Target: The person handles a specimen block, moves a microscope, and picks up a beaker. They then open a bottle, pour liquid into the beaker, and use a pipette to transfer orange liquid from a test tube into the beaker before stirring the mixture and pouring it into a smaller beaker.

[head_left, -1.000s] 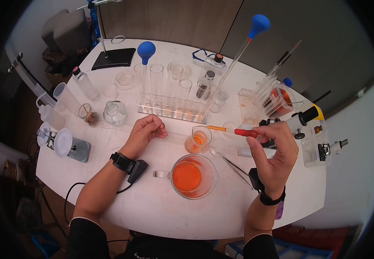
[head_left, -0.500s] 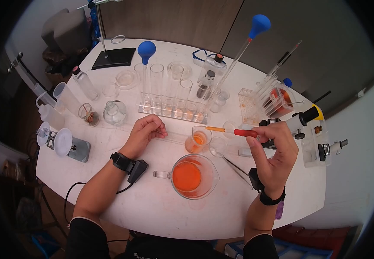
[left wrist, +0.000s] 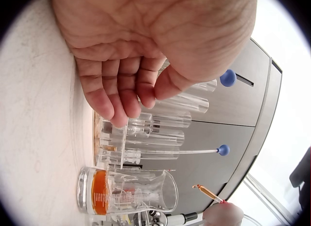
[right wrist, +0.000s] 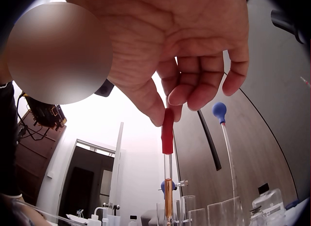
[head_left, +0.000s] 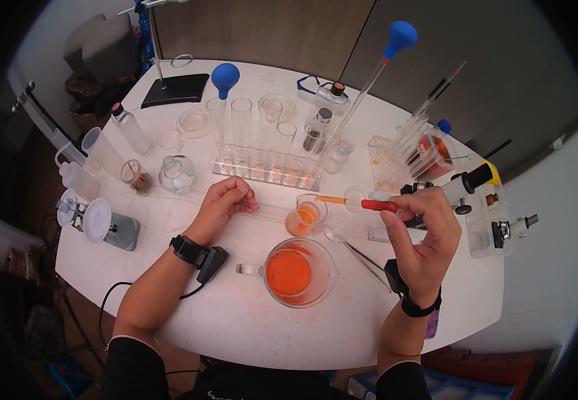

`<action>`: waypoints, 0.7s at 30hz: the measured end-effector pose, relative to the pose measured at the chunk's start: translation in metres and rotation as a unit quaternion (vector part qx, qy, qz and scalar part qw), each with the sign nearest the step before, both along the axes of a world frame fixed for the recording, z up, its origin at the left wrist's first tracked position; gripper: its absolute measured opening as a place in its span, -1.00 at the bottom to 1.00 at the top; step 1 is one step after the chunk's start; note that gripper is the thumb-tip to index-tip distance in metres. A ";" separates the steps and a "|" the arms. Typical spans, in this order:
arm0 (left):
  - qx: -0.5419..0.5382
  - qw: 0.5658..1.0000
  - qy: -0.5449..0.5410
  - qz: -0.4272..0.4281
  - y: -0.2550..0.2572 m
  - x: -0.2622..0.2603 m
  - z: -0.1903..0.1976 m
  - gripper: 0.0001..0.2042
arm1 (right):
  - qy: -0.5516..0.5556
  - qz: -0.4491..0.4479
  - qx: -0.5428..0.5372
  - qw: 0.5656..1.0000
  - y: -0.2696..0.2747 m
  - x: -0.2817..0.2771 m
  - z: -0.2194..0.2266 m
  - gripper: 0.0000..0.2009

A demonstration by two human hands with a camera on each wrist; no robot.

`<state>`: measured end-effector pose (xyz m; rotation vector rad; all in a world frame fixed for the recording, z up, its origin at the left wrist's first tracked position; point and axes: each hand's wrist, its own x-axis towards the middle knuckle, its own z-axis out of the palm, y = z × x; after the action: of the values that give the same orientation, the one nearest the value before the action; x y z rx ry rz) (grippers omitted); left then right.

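Observation:
My right hand [head_left: 426, 233] pinches the red rubber bulb of a glass dropper [head_left: 332, 199] between thumb and fingers. Orange liquid fills part of its tube, and in the head view the tip overlaps the rim of a small glass beaker [left wrist: 131, 197] with orange liquid at the bottom. Between the fingertips of my left hand [head_left: 228, 203] is a thin glass rod [left wrist: 124, 146], which points toward that beaker. Nearer to me stands a large glass beaker with a handle [head_left: 322, 273], also holding orange liquid.
Behind the hands, a clear rack [head_left: 262, 179] holds several test tubes. A round glass bottle [head_left: 177, 175] and a balance [head_left: 99, 220] stand at left. Metal tweezers [head_left: 368, 267] lie beside the large beaker, and a microscope [head_left: 466, 183] stands at right.
The dropper's tip has shifted very slightly left and down by the small beaker's rim. Both hands otherwise stay almost still.

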<state>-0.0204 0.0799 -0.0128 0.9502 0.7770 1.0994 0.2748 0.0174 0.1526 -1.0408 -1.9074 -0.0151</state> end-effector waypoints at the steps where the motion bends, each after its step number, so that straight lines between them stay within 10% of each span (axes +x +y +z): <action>1: 0.000 1.000 0.000 0.000 0.000 0.000 0.000 -0.88 | -0.001 0.000 0.001 1.000 0.000 0.000 0.000 -0.82; 21: 0.003 1.000 0.000 -0.001 0.000 0.000 0.000 -0.89 | -0.009 0.002 -0.005 1.000 0.000 0.000 0.000 -0.83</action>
<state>-0.0204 0.0801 -0.0129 0.9549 0.7736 1.1008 0.2746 0.0177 0.1524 -1.0476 -1.9278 -0.0137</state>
